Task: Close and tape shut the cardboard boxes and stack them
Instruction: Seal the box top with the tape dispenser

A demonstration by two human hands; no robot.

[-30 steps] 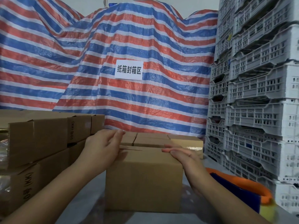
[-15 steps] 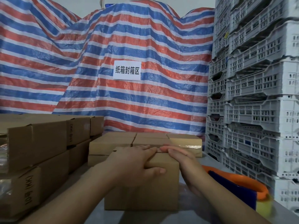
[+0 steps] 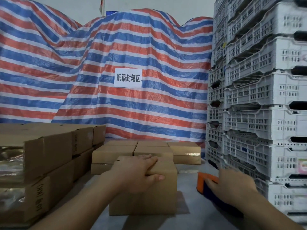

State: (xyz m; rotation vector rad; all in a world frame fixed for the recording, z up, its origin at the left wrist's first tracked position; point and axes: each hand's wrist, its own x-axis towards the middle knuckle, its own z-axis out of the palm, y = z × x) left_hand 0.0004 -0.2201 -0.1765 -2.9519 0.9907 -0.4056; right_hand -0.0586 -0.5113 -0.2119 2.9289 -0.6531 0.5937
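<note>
L hand (image 3: pixel 137 175) flat on closed box (image 3: pixel 144 193) at table centre, fingers straight, pinning flaps. R hand (image 3: pixel 232 185) on orange tape dispenser (image 3: pixel 203 180), grip unclear. Step: fetching tape. Next: bring dispenser to seam w/o releasing flaps.

Striped tarp (image 3: pixel 149 55) bearing white sign (image 3: pixel 127 78); grey crates (image 3: pixel 259 97) stacked right.

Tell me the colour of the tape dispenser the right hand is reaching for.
Orange with a dark blue body: the tape dispenser, seen in the head view.
</note>
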